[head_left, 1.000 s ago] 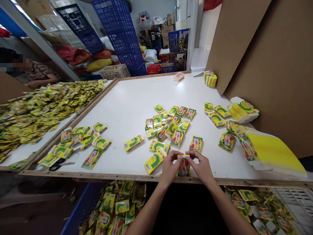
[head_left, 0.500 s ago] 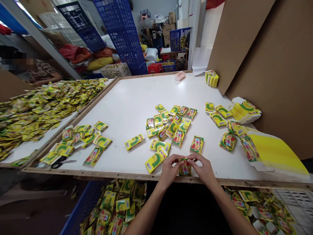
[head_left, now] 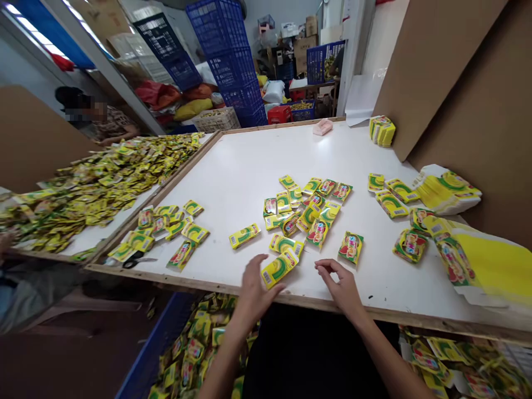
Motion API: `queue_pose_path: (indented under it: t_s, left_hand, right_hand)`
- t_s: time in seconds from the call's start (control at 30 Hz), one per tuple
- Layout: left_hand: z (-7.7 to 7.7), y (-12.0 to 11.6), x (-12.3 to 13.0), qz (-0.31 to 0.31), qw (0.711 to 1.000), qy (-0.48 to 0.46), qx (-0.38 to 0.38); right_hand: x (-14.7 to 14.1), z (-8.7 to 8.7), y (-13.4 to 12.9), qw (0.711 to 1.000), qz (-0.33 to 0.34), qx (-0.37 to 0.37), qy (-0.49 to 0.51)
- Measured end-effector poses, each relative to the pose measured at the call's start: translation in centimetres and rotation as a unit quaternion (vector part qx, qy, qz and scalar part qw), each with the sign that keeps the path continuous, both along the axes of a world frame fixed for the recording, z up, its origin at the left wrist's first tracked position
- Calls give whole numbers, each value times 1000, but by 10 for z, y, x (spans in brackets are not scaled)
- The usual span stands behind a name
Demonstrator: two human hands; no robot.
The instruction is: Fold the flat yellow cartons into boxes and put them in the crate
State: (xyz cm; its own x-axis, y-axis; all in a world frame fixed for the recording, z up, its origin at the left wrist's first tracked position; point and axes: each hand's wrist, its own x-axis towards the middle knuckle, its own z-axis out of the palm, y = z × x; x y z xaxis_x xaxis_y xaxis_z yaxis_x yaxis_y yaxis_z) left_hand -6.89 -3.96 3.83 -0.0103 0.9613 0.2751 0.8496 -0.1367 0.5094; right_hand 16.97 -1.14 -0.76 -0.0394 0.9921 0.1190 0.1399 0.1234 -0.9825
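Observation:
A small yellow and green carton [head_left: 280,270] with a banana picture lies tilted near the front edge of the white table. My left hand [head_left: 254,288] is at its left end, thumb and fingers apart; whether it touches the carton I cannot tell. To the right, my right hand [head_left: 341,285] hovers over the table with its fingers curled together, and nothing shows in them. Beyond it lies a green and red carton [head_left: 351,247]. Behind my hands several more cartons [head_left: 318,230] lie in a loose cluster, some overlapping.
Flat, unfolded cartons [head_left: 490,260] are stacked at the right, beside a cardboard sheet [head_left: 477,111]. Scissors [head_left: 135,259] lie among cartons at left. A blue crate [head_left: 143,346] of cartons stands below the table edge. Another person [head_left: 112,124] sits beyond a carton heap [head_left: 124,172].
My hands have come apart, the left moving to the banana carton. The carton they both held at the table edge no longer shows between them. The view has turned slightly left.

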Motion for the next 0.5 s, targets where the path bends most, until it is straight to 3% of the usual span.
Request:
queue_pose_path:
  t_s: [0.1,0.23,0.33,0.5]
  left_hand:
    - [-29,24,29,5,1000,-9,-30]
    - [-29,31,47,-6,984,-176,-40]
    - [-25,24,64,-43,947,-312,-67]
    - [-39,15,94,-65,870,-476,-107]
  right_hand:
    - [-12,8,0,999,41,24,3]
    - [-8,7,-1,999,9,32,-7]
    - [-6,0,-3,999,-11,25,28]
    - [-4,-6,-5,998,-14,20,62]
